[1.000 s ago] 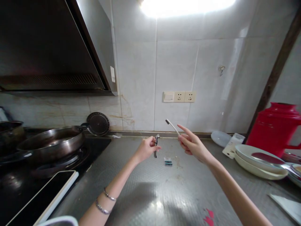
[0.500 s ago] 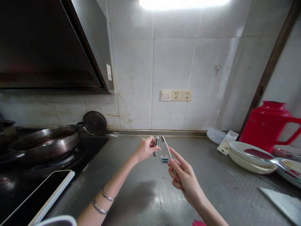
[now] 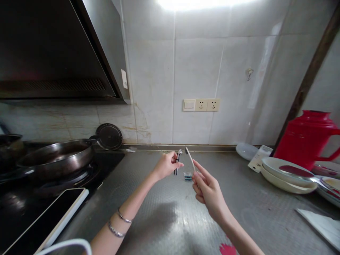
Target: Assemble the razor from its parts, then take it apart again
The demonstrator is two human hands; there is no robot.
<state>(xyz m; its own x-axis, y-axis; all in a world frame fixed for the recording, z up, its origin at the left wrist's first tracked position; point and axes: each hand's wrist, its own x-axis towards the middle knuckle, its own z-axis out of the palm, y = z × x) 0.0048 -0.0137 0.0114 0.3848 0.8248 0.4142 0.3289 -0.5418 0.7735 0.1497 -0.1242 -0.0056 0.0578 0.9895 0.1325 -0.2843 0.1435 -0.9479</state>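
Above the grey metal countertop [image 3: 255, 209], a slim black-silver tool [image 3: 177, 159] is pinched by left hand [image 3: 166, 165], a white-handled brush [image 3: 190, 159] by right hand [image 3: 208, 187]; neither yet laid down.

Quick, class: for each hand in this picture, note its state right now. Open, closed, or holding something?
Left hand: closed, holding a small black-and-silver tool.
Right hand: closed, holding a white toothbrush.

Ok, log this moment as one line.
left hand: holds black-and-silver tool | right hand: holds white brush, head near tool | counter: small teal item
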